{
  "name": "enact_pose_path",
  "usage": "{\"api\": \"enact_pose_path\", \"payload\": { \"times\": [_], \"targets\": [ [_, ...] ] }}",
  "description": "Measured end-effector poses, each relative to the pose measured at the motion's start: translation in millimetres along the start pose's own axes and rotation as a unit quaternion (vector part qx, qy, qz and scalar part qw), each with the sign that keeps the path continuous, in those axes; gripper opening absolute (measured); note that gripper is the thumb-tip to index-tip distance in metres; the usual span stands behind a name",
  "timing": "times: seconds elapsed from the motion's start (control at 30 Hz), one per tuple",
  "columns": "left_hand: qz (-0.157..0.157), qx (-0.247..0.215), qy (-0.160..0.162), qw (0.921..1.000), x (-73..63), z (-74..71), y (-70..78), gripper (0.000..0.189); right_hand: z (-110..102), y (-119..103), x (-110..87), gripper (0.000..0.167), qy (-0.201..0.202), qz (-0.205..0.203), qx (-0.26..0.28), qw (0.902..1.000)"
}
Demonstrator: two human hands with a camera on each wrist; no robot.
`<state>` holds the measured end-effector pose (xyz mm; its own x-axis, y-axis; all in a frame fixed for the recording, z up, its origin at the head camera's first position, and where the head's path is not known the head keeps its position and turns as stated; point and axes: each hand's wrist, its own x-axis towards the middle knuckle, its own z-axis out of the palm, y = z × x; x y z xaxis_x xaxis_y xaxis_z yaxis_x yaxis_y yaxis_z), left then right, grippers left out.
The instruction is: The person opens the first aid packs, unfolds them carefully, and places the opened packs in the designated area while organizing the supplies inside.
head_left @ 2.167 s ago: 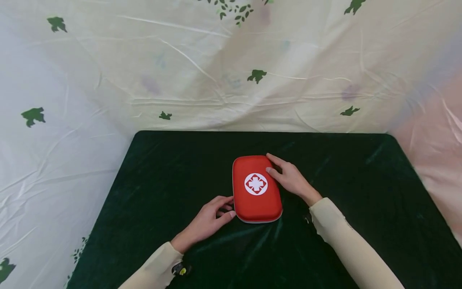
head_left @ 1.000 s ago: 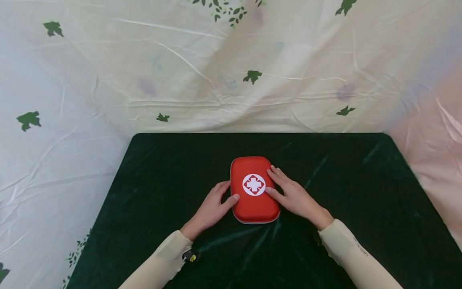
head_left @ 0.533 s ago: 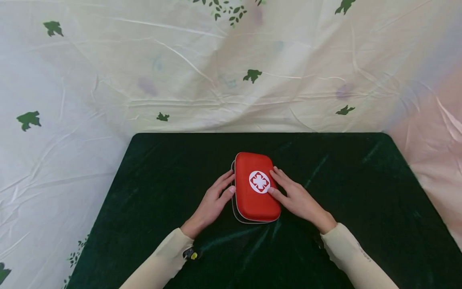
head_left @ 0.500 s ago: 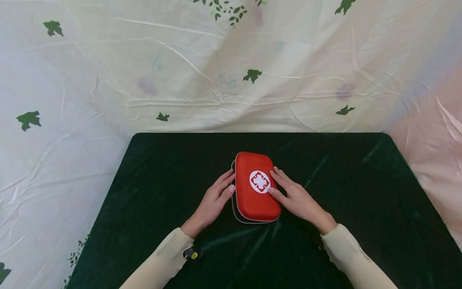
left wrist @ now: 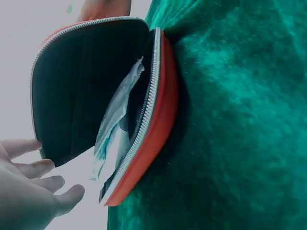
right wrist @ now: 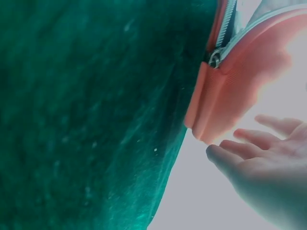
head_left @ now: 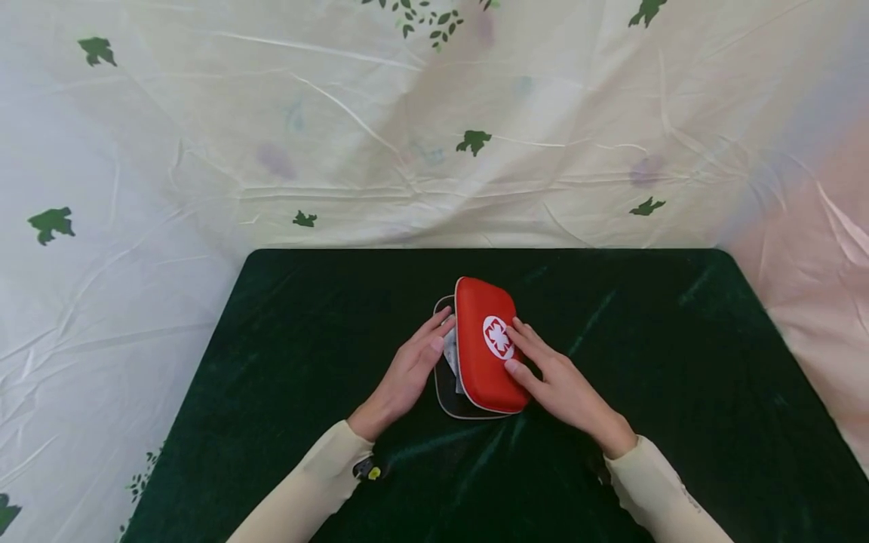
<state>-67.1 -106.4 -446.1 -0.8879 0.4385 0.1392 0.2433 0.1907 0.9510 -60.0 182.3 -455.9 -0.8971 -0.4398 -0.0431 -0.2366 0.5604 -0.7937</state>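
Note:
A red first-aid case [head_left: 478,377] with a white cross emblem [head_left: 498,337] lies on the table, its lid raised and tilted to the right. Loose silvery-white packets [left wrist: 112,120] show in the gap over the dark lining, within the zipper teeth [left wrist: 149,103]. At the lid's lifted left edge is my left hand [head_left: 403,373], its fingertips against the rim. My right hand [head_left: 560,385] rests with extended fingers on the lid's right side, near the emblem. The right wrist view shows the zipper pull [right wrist: 215,58] at the hinge end.
Dark green velvet cloth [head_left: 326,317] covers the table, slightly creased in front of the case. Pale curtains [head_left: 366,151] with green leaf and bird prints hang behind and at the left side, and a pinkish one [head_left: 815,264] hangs at the right.
The lid has lifted from closed and swung to the right, uncovering the packets. My left hand has moved up and right with the lid's edge; my right hand has stayed on its right side.

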Motion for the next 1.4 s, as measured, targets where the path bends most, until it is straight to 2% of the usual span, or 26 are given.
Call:
{"api": "enact_pose_path", "payload": {
  "times": [0.23,0.6,0.8,0.97,1.23,1.4],
  "targets": [
    [0.016,-0.007,-0.013,0.9998,8.2,4.1,6.0,0.063,-1,-10,-7.0,0.064,0.021,-0.012,0.016,0.9996],
    [0.017,-0.010,-0.025,0.9995,21.6,14.5,19.9,0.074,-3,-19,-13.1,0.066,0.039,-0.026,0.031,0.9984],
    [0.017,0.005,-0.035,0.9992,28.4,18.8,25.4,0.077,-4,-23,-15.1,0.066,0.051,-0.036,0.048,0.9969],
    [0.021,0.018,-0.049,0.9984,34.7,23.3,30.7,0.081,-7,-26,-17.2,0.069,0.076,-0.039,0.054,0.9949],
    [-0.010,0.040,-0.088,0.9953,43.3,30.2,40.0,0.087,-12,-27,-20.8,0.073,0.099,-0.025,0.060,0.9930],
    [-0.013,0.050,-0.091,0.9945,42.9,29.4,39.9,0.089,-14,-23,-25.1,0.072,0.109,-0.020,0.060,0.9920]
  ]
}}
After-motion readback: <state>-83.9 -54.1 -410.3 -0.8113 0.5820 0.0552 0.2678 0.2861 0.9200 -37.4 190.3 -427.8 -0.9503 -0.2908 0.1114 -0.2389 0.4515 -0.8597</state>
